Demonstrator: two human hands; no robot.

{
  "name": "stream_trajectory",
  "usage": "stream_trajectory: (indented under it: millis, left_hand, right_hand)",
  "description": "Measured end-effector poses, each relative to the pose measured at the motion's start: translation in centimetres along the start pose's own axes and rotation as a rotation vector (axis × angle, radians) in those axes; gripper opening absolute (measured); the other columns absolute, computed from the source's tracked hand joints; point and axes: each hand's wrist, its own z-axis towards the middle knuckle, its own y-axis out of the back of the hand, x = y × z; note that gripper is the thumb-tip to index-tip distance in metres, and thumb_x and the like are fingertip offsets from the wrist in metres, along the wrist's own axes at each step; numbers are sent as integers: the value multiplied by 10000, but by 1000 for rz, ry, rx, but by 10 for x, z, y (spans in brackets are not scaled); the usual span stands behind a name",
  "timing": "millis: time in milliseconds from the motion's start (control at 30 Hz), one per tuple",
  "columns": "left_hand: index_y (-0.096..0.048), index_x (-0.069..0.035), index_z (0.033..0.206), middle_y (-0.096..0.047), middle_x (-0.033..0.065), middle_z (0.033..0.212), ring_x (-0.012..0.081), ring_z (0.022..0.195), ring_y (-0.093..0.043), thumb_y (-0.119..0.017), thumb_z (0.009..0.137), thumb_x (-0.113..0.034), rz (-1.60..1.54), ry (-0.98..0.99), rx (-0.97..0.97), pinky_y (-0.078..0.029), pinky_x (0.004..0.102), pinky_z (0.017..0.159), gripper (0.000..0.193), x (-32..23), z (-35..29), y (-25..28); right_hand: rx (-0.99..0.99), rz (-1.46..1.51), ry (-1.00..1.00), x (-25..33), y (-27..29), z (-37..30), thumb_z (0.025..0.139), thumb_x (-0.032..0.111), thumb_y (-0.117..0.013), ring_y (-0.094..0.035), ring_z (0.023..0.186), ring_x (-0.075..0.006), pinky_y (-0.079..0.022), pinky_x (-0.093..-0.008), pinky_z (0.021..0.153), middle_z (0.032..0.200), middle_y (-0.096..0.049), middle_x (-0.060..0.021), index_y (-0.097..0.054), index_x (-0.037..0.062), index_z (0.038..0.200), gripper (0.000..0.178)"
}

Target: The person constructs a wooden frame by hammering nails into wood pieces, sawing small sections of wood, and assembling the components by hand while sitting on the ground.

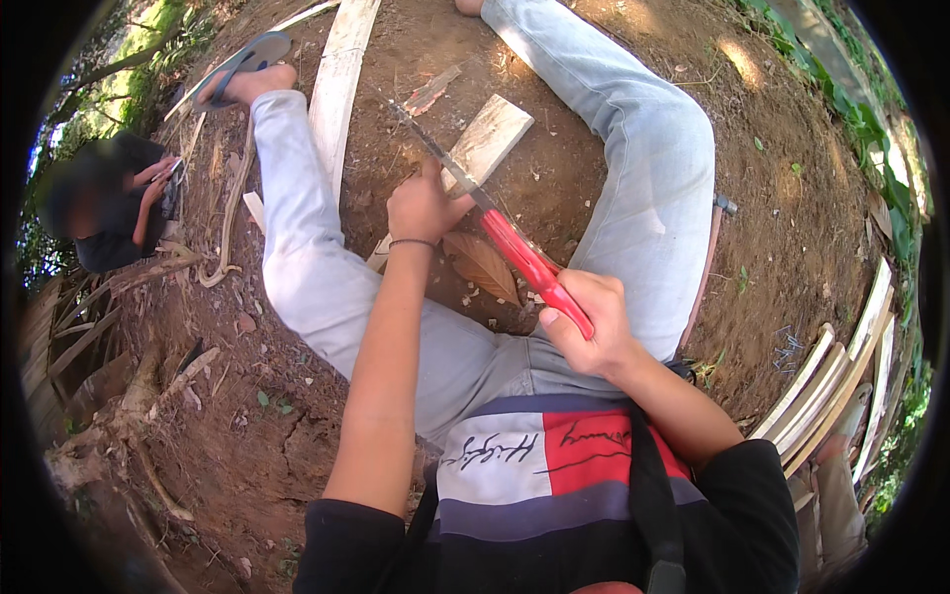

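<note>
My right hand is closed round the long red handle of a machete. Its narrow dark blade points away to the far left and crosses over a short pale board. Between my knees, my left hand grips this board, its thumb stretched toward the blade. The board slants over the ground, and part of it is hidden beneath the left hand. Whether the blade touches the wood I cannot tell. A large dry brown leaf lies just nearer than the board.
A long plank lies by my left foot. Beyond my right leg is a hammer, with scattered nails and stacked wooden strips farther right. At the left, a person sits holding a small object. Roots cross the soil.
</note>
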Motion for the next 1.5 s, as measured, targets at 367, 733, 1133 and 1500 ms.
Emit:
stream_trajectory:
  millis: [367,733,1133,1500]
  left_hand:
    - [-610,-46,1138,-705,182,840,366,786,-698,-781,636,-593,25,7,46,-562,457,690,761,3,3,-5]
    - [-600,-58,1192,-711,179,881,348,835,-701,-811,628,-560,4,-15,15,-559,454,718,784,3,5,-1]
    - [-613,-43,1106,-706,190,850,357,808,-702,-777,656,-603,36,-23,18,-561,458,718,737,0,4,-2]
    - [-603,-23,1014,-706,200,859,366,807,-701,-776,676,-585,-14,-28,14,-561,464,722,678,2,2,-2]
  right_hand:
    - [33,-9,-84,29,15,-14,753,116,-624,-467,471,-320,-386,-387,462,562,-437,-119,-490,35,682,172]
    - [1,31,-55,18,20,-15,760,127,-623,-435,449,-317,-362,-386,449,545,-410,-121,-496,28,670,185]
    - [31,-32,-97,10,12,5,799,207,-583,-447,466,-267,-341,-370,466,551,-414,-97,-461,42,649,254]
    - [10,147,-165,1,27,-27,806,160,-584,-409,454,-281,-313,-383,460,548,-386,-109,-423,34,632,268]
